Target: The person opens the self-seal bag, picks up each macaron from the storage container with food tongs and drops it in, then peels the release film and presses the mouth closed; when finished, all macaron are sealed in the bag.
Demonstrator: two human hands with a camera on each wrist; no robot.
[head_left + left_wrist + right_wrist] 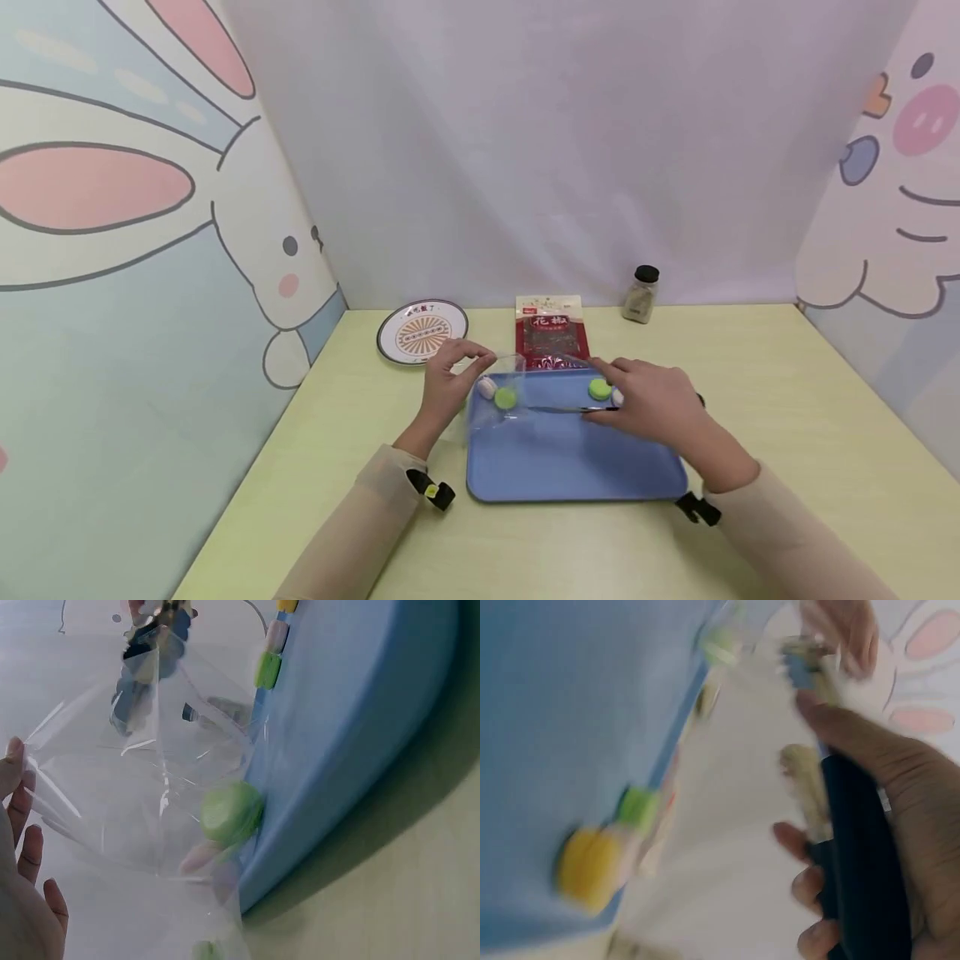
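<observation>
My left hand pinches the top edge of a clear plastic bag beside the tray's left end. A green macaron and a pale pink macaron show through the film, and another bit of green shows lower in the bag. My right hand grips dark-handled tongs with scalloped, gold-toned tips. Their arms are spread wide and point left toward the bag, with nothing between the tips. Under the right hand, at the back of the blue tray, sits another green macaron.
A yellow macaron lies at the tray's right end. Behind the tray stand a red spice packet and a black-lidded jar. A patterned plate is at the back left. Cartoon-printed walls flank the table.
</observation>
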